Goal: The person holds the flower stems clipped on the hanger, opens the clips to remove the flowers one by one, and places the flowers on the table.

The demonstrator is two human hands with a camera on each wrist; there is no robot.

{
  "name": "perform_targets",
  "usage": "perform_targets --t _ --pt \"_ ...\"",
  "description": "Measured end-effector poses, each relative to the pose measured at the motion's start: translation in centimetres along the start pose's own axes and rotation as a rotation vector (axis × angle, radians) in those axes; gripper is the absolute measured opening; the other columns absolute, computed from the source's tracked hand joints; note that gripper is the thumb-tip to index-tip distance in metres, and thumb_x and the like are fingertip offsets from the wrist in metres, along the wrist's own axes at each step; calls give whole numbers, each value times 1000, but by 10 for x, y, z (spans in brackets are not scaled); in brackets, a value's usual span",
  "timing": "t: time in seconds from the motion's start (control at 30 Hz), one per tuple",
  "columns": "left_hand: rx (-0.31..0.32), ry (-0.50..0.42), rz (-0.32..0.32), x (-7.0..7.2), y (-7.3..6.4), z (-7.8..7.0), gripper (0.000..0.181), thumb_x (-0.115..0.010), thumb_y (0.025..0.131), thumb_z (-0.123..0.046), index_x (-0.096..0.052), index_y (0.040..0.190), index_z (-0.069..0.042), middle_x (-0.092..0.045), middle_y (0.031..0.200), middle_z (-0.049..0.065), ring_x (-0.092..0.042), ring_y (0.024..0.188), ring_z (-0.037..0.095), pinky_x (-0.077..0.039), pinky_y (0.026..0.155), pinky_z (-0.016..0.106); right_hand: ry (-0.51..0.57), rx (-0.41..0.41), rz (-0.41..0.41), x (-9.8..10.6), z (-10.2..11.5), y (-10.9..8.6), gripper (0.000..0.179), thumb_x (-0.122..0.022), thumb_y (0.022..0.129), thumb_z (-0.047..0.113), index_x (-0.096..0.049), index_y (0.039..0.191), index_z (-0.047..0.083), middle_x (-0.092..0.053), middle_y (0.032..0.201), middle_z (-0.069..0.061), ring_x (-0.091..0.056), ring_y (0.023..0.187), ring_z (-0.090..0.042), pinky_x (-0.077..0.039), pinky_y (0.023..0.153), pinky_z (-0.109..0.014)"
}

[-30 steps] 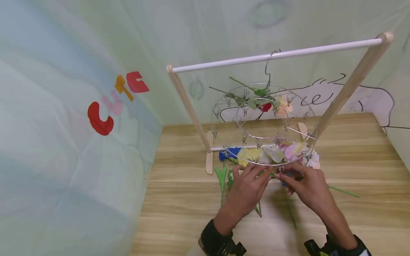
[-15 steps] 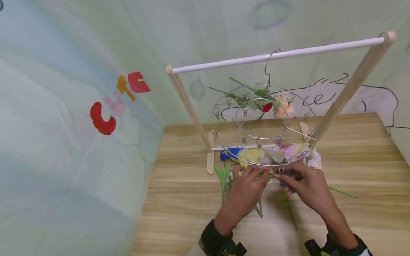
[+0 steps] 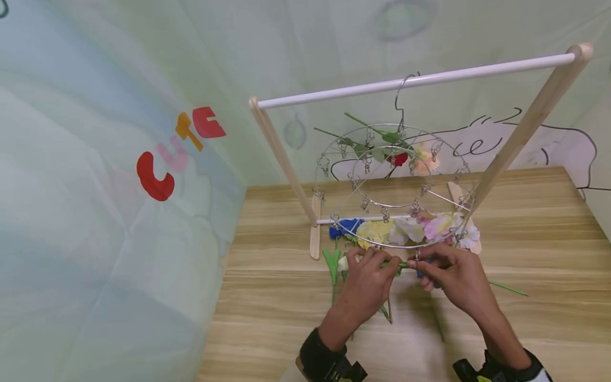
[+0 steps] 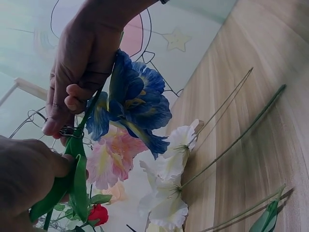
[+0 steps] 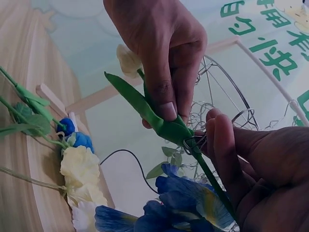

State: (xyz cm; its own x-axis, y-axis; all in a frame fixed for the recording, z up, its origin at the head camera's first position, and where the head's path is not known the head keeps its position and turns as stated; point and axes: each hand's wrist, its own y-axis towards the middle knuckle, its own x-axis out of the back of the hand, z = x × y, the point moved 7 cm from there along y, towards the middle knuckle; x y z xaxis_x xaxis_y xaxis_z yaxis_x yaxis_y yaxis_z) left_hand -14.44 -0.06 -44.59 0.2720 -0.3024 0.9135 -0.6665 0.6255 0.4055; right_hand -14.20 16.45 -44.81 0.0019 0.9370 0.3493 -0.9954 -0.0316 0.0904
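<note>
1. Left hand [image 3: 369, 281]: thumb and fingers pinch the leafy green stem [image 5: 174, 131], held up just under the front edge of the round silver wire hanger [image 3: 391, 246].
2. Right hand [image 3: 460, 276]: fingers curled, gripping a small silver metal clip [image 5: 194, 142] against that stem, between the two hands. Whether the clip has bitten is hard to tell, fingers being in the way.
3. Cream bud [image 5: 129, 60] at the left hand's outer side.
4. Large blue flower with yellow streaks [image 4: 140, 101] close below the right hand.
5. Just beyond both hands, above the worktop [image 3: 267, 297]: ruffled yellow flower [image 3: 374, 232], white flower [image 3: 407, 230], pink flower [image 3: 438, 227], side by side.
6. Farther beyond: red rose [image 3: 398, 159], peach flower [image 3: 426, 161] beside it.
</note>
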Motion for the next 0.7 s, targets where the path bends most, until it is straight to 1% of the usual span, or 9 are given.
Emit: perform_targets --t 0.1,0.17,0.23,0.33,0.37,0.4,0.47,0.57,0.7 --pt "10 -16 26 0 -1 0 18 -75 99 -22 -78 117 -26 -73 108 -11 -69 110 11 -37 100 43 27 13 -8 -1 0 0 9 -80 93 5 -78 101 2 -75 72 -5 -72 54 -14 -59 52 -31" --pt "16 -10 44 -1 -2 1 18 -76 98 -21 -79 115 -27 -73 107 -11 -69 109 10 -38 101 43 47 20 -11 -2 0 0 7 -80 93 3 -78 99 1 -76 72 -7 -71 54 -13 -58 51 -31" --pt "18 2 65 -3 -4 1 19 -76 97 -20 -80 114 -27 -74 106 -12 -69 107 8 -39 101 42 66 17 -9 -2 0 -1 7 -80 93 3 -78 98 0 -77 74 -4 -71 53 -11 -58 51 -31" --pt "19 -4 88 -6 -9 3 20 -77 96 -18 -81 113 -28 -74 106 -12 -68 105 8 -40 102 43 88 -12 -1 -2 -2 -1 8 -79 94 5 -77 97 -2 -78 74 0 -72 54 -13 -59 52 -33" --pt "16 -8 94 -7 -11 3 20 -77 96 -18 -80 113 -28 -74 107 -12 -67 105 8 -41 102 43 85 -23 -2 -2 -2 -1 9 -79 95 7 -76 97 -2 -78 74 1 -72 54 -14 -59 52 -33" --pt "16 -18 101 -7 -11 3 20 -77 96 -18 -80 114 -27 -74 107 -11 -67 106 8 -41 102 44 85 -30 -2 -1 -2 -1 11 -79 95 8 -76 97 -2 -79 75 -1 -73 55 -15 -59 53 -34" --pt "12 -32 112 -8 -12 4 20 -77 97 -19 -80 115 -27 -74 108 -11 -68 107 9 -41 102 44 75 -41 -6 -1 -2 -1 14 -79 96 10 -75 99 -3 -79 75 -5 -74 57 -17 -60 54 -35" --pt "-2 -21 126 -8 -13 4 19 -76 98 -22 -80 116 -27 -75 109 -11 -69 109 9 -40 102 43 46 -39 -21 -1 -2 -1 18 -80 96 13 -74 101 -3 -79 78 -12 -75 58 -17 -60 56 -34" --pt "-22 3 137 -7 -16 5 17 -75 100 -25 -81 116 -29 -75 108 -13 -68 110 8 -40 102 42 9 -29 -31 -1 -3 0 22 -79 97 17 -73 108 -1 -79 81 -12 -75 59 -18 -61 56 -35"
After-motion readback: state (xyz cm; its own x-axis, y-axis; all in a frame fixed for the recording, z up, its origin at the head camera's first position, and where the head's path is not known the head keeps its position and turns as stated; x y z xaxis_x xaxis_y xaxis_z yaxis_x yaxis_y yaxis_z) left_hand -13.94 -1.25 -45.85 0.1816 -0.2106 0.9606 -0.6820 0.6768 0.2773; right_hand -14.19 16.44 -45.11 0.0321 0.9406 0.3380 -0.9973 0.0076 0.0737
